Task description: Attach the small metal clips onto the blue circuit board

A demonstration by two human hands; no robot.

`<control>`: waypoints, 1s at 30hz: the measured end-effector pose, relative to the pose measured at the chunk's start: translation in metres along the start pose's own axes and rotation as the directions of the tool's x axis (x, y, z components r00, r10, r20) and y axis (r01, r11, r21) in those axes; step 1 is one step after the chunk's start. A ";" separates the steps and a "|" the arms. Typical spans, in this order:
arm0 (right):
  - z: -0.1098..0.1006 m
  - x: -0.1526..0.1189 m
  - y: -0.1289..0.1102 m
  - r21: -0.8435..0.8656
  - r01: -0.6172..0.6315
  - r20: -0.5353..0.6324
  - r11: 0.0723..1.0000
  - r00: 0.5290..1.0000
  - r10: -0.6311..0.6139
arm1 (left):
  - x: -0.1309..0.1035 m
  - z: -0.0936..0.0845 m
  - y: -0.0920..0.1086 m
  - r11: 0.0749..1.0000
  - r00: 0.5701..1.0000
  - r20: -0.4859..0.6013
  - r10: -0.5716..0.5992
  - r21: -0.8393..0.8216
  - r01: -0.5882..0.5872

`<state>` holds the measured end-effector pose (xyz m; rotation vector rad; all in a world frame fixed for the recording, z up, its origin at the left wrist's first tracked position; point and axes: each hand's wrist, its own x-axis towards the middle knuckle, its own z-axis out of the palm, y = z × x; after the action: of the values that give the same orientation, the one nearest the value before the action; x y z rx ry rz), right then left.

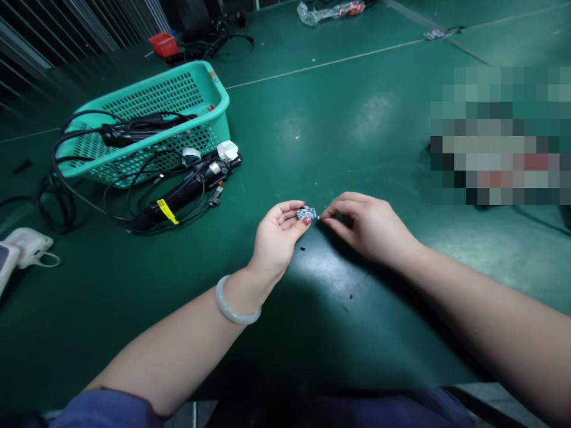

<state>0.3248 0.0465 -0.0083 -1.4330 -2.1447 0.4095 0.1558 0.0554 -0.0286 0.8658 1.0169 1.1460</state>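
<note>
Between the thumb and fingers of my left hand (279, 233) is a small flat silvery-grey part (306, 213) with cut-out shapes; its exact kind is too small to make out. My right hand (366, 223) is close by on the right, thumb and forefinger pinched together. At those fingertips shows a tiny whitish piece (319, 217), just beside the right end of the grey part. Whether the two touch, I cannot tell. A small black piece (303, 249) lies on the green table (267, 345) below my hands.
A turquoise basket (220, 110) with black corded devices stands at the left. In front of it lies a black cylindrical device (178, 193) with cables and a yellow label. Farther left is a white device (31, 246); at the back, a red bin (163, 44) and a plastic-wrapped item (330, 12).
</note>
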 end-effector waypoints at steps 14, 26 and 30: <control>-0.009 -0.002 -0.004 0.038 0.063 -0.118 0.997 0.991 -0.058 | -0.004 0.002 0.003 0.999 0.997 0.076 -0.025 0.030 0.023; -0.004 -0.006 -0.014 -0.090 0.024 -0.146 0.996 0.989 -0.037 | -0.006 0.003 0.003 0.997 0.995 0.096 -0.038 0.064 0.032; -0.003 -0.006 -0.016 -0.106 0.033 -0.160 0.994 0.986 -0.050 | -0.006 0.003 0.003 0.997 0.994 0.099 -0.036 0.065 0.029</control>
<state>0.3166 0.0343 0.0003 -1.4227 -2.0859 0.1630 0.1571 0.0503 -0.0239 0.9447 0.9855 1.0375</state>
